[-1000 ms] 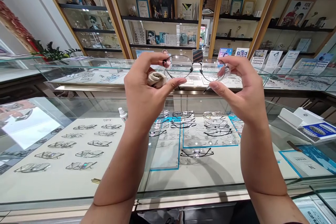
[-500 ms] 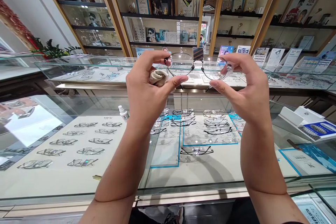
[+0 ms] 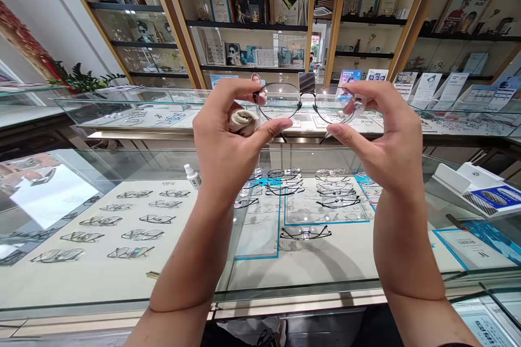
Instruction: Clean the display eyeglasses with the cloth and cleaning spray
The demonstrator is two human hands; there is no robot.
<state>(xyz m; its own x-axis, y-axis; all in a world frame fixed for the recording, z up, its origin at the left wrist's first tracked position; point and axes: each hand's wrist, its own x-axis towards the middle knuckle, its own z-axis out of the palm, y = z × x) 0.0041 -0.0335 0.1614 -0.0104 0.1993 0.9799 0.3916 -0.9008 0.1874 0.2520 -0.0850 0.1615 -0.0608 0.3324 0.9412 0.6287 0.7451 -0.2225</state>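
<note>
A pair of eyeglasses [image 3: 307,95] with thin dark round rims is held up in front of me, above the glass counter. My left hand [image 3: 232,130] grips its left rim between thumb and forefinger. Tucked in that same palm is a crumpled beige cloth [image 3: 243,121]. On the other side, my right hand [image 3: 382,130] pinches the right rim near the hinge. The temples point away and partly show below the lenses. Beneath the hands, a dark-framed pair of glasses [image 3: 306,232] lies in the showcase, in front of several more frames [image 3: 337,201].
The glass display counter [image 3: 325,287] spans the front, with rows of eyeglasses [image 3: 142,234] at left. A white spray bottle [image 3: 192,176] stands beside my left forearm. To the right sits a white and blue box [image 3: 484,192]. Behind are another showcase [image 3: 163,127] and shelves [image 3: 248,26].
Both hands keep hold of the eyeglasses at nearly the same height. My right hand has shifted very slightly to the right; otherwise little differs.
</note>
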